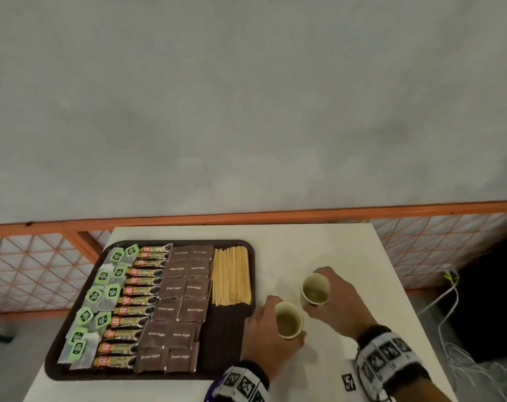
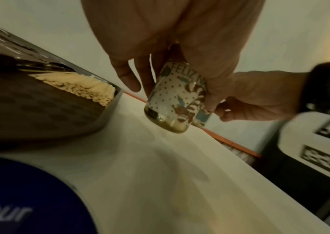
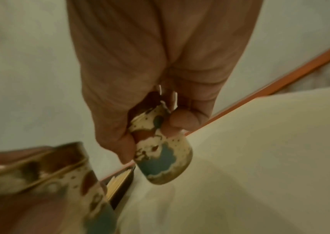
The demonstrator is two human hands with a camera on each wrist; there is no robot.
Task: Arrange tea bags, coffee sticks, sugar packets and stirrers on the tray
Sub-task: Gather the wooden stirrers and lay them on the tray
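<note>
On the white rectangular desk (image 1: pixel 319 245), dark brown plastic tray (image 1: pixel 226 338) at left; on it, in columns left to right: green-tagged tea bags (image 1: pixel 101 297), brown-and-red coffee sticks (image 1: pixel 136 303), brown paper sugar packets (image 1: pixel 182 311), pale wooden stirrers (image 1: pixel 232 275) at the far right of the tray. Right of the tray, left hand (image 1: pixel 263 338) curled round a small patterned paper cup (image 1: pixel 289 320); right hand (image 1: pixel 337 300) curled round a second patterned paper cup (image 1: pixel 316 288); both cups upright, near each other

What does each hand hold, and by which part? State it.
Left hand: a paper cup, gripped round its side wall. Right hand: a second cup, likewise.
</note>
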